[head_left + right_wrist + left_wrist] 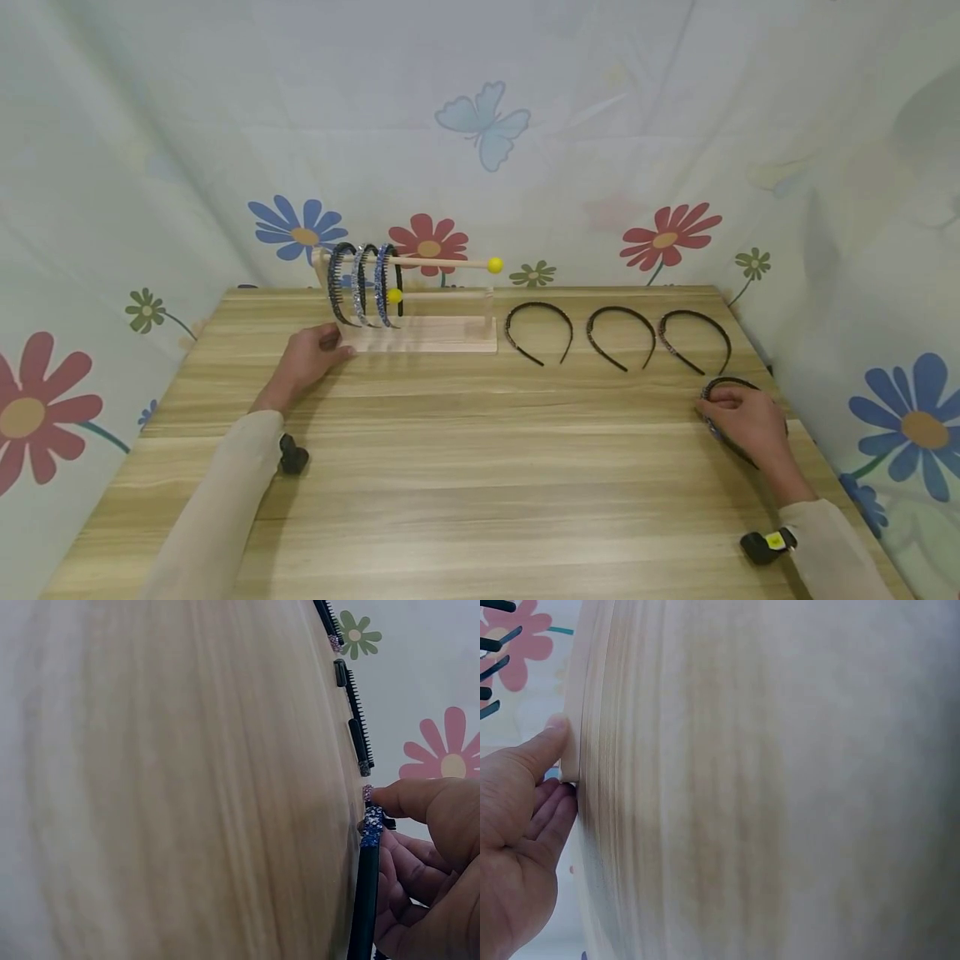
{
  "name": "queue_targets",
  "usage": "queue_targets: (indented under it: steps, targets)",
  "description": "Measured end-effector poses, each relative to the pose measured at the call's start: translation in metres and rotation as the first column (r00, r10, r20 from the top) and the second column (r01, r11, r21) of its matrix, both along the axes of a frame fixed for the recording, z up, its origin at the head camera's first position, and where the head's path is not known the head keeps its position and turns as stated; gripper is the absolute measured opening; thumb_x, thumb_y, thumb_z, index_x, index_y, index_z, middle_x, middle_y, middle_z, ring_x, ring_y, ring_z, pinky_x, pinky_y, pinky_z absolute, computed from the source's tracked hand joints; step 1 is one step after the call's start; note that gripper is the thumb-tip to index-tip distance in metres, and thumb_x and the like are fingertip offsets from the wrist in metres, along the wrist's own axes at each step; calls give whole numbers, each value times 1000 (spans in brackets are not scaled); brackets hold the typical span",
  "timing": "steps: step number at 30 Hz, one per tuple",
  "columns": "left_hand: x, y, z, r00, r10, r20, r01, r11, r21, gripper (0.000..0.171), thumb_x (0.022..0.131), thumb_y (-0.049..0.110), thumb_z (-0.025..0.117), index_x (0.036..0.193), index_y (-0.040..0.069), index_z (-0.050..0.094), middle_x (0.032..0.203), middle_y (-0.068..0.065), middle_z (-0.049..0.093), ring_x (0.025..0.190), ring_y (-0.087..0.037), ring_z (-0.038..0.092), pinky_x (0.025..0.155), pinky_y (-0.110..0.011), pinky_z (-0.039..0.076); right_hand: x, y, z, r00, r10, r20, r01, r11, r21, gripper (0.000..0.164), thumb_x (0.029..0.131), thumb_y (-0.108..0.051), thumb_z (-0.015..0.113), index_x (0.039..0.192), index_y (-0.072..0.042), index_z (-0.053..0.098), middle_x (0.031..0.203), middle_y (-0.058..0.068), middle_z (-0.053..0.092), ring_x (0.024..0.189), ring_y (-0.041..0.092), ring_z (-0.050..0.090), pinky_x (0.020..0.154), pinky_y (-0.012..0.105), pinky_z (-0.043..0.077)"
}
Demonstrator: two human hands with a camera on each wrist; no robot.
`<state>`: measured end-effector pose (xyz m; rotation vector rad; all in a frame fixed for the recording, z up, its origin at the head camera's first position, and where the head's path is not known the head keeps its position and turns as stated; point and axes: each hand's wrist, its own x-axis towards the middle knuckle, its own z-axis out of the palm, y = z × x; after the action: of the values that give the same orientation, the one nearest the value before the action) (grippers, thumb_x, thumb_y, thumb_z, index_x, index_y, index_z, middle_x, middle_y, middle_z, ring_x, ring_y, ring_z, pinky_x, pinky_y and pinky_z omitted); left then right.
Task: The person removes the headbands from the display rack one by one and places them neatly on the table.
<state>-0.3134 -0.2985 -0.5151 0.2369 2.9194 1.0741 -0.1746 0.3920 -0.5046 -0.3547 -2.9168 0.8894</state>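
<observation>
A wooden headband rack [450,340] with yellow ball ends stands at the back left of the table. Three glittery toothed headbands hang on its upper rod, the nearest to the ball being blue [381,287]. My left hand [306,360] grips the left end of the rack's base, thumb along the front edge, as the left wrist view also shows. Far to the right, my right hand [750,423] pinches a black headband [366,877] with blue and silver glitter between thumb and fingers, close over the table. Part of this headband is hidden behind the hand.
Three more dark headbands lie in a row right of the rack: one [538,305] beside it, a second [621,309], and a third [693,313] close to the right hand. A flowered curtain [570,183] hangs behind the wooden table [480,467].
</observation>
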Motion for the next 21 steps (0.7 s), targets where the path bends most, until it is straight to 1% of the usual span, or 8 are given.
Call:
queue_targets:
  steps: [4, 7, 12, 17, 19, 21]
  targets:
    - [0, 0, 0, 1000, 6, 0, -6, 1000, 5, 66, 98, 33, 72, 149, -3, 49, 146, -24, 54, 136, -41, 52, 113, -56, 42, 1, -1, 1, 1000, 6, -9, -6, 1000, -8, 49, 93, -43, 74, 113, 2, 75, 102, 19, 77, 90, 34, 72, 71, 39, 53]
    - [0, 0, 0, 1000, 7, -2, -7, 1000, 7, 67, 97, 34, 72, 149, -2, 49, 146, -23, 54, 136, -40, 52, 113, -56, 43, 2, 0, 4, 1000, 10, -12, -10, 1000, -18, 52, 93, -45, 73, 115, 3, 74, 105, 20, 76, 92, 35, 72, 71, 38, 55]
    - [0, -1, 0, 1000, 0, -7, 0, 1000, 2, 67, 98, 33, 72, 148, -4, 49, 145, -25, 55, 134, -42, 53, 113, -57, 43, 4, 0, 11, 1000, 21, -6, -21, 1000, 6, 59, 95, -50, 69, 119, 4, 72, 111, 23, 74, 99, 42, 70, 74, 45, 59]
    - [0, -1, 1, 1000, -8, -8, 8, 1000, 4, 67, 98, 32, 72, 149, -4, 48, 146, -25, 54, 134, -42, 53, 113, -57, 43, 4, -2, 24, 999, 30, -30, -30, 999, 26, 58, 98, -48, 66, 118, 6, 72, 112, 27, 73, 102, 47, 68, 79, 55, 57]
    - [1, 0, 1, 1000, -10, -9, 10, 1000, 4, 66, 98, 31, 71, 149, -4, 47, 146, -25, 53, 135, -42, 52, 113, -57, 42, 3, -4, 31, 998, 40, -51, -38, 999, 35, 57, 98, -48, 66, 118, 5, 72, 111, 27, 73, 101, 47, 68, 80, 56, 56]
    - [1, 0, 1, 1000, -11, -8, 11, 1000, 1, 67, 98, 32, 71, 149, -4, 47, 147, -25, 53, 136, -42, 52, 114, -57, 42, 2, -8, 39, 995, 58, -79, -55, 998, 40, 56, 98, -47, 67, 119, 5, 72, 109, 26, 74, 99, 45, 69, 78, 54, 56]
